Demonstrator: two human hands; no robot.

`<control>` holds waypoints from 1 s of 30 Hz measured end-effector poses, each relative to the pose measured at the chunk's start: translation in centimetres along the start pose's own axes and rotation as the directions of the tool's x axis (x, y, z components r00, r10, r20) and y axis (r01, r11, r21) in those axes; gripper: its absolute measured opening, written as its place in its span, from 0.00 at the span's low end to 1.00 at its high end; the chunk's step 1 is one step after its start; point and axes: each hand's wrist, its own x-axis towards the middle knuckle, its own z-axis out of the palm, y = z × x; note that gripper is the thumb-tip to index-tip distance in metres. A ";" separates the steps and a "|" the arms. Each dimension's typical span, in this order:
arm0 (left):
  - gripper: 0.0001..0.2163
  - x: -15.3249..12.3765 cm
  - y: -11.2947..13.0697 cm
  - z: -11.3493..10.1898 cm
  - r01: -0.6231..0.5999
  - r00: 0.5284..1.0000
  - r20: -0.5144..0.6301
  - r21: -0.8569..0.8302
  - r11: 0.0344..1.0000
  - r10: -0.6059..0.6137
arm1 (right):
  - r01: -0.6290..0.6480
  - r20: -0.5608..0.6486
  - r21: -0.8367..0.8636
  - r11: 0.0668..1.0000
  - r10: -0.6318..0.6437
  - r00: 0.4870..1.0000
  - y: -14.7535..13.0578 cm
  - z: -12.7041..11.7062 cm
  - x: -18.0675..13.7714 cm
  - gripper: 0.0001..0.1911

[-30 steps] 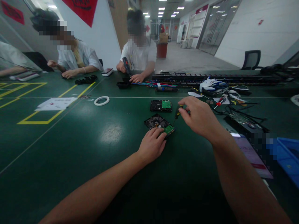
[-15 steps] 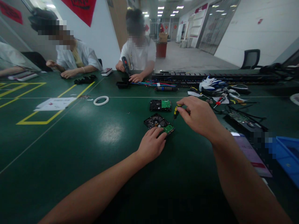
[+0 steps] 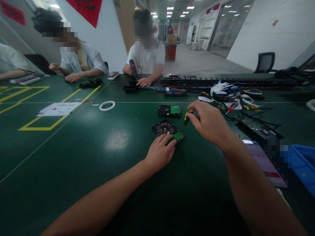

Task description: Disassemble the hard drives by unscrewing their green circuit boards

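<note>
Stretching wide, a glossy green table (image 3: pixel 73 157) carries yellow tape outlines (image 3: pixel 41 128) at its left; beyond it a grey floor (image 3: pixel 197 60) runs back beside glass doors (image 3: pixel 222 32). Co-workers (image 3: pixel 147 54) are along the far side, one holding a power driver (image 3: pixel 133 68). A white ring (image 3: pixel 113 104) and paper (image 3: pixel 59 109) lie leftward; gloves (image 3: pixel 221 88), loose tools and a blue bin (image 3: pixel 305 148) crowd the right. The nearer hard drive (image 3: pixel 163 127) lies mid-table, angled, just in front of a second drive (image 3: pixel 163 111). The left hand (image 3: pixel 160 150) rests on its near edge, fingers nearly together, hiding part of it; whether they grip, I cannot tell. The right hand (image 3: pixel 208 123) has thumb and fingers clamped on a yellow-and-black screwdriver (image 3: pixel 187 118), pointing down at the green board (image 3: pixel 178 135).
</note>
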 end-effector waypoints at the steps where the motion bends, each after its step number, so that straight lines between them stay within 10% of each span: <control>1: 0.14 0.0 0.0 0.0 -0.002 1.000 -0.001 0.000 1.000 0.002 | 0.002 -0.001 -0.006 1.000 -0.002 1.000 0.0 0.0 0.0 0.07; 30: 0.15 -0.1 -0.1 0.0 -0.003 1.000 -0.025 -0.038 0.999 0.002 | -0.029 -0.034 0.021 0.999 0.030 0.999 0.1 -0.1 0.0 0.06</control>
